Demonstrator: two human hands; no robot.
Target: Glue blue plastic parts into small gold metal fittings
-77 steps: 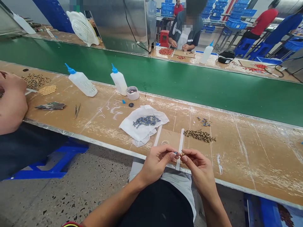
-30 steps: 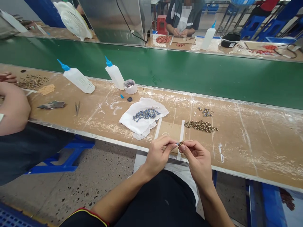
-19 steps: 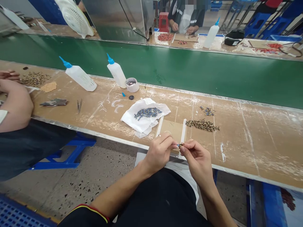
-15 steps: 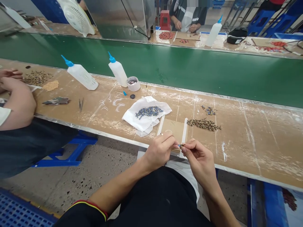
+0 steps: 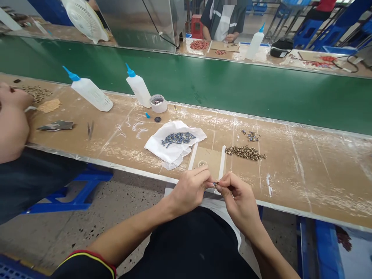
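Observation:
My left hand (image 5: 190, 190) and my right hand (image 5: 240, 197) meet fingertip to fingertip at the table's front edge, both closed in a pinch. Between them shows a tiny blue and brass-coloured piece (image 5: 215, 183); its exact kind is too small to make out. Just beyond the hands lies a cardboard pad (image 5: 213, 158) with white strips down its sides, and a small pale ring (image 5: 202, 163) rests on it. Left of the pad, small blue pieces (image 5: 178, 138) are heaped on a white cloth (image 5: 155, 145). To its right are a pile of brass-coloured pieces (image 5: 245, 152) and a smaller blue-and-brass cluster (image 5: 252, 136).
Two white bottles with blue nozzles, one leaning (image 5: 92, 94) and one nearer the middle (image 5: 139, 90), stand beside a tape roll (image 5: 158, 104). Tweezers (image 5: 90, 130) lie left. A green belt (image 5: 203, 79) runs behind. A co-worker's arm (image 5: 13, 120) is at far left.
The view has shifted slightly, so the table things appear a little further left. My hands stay pinched together around the tiny piece. Across the belt, a co-worker's hand has moved.

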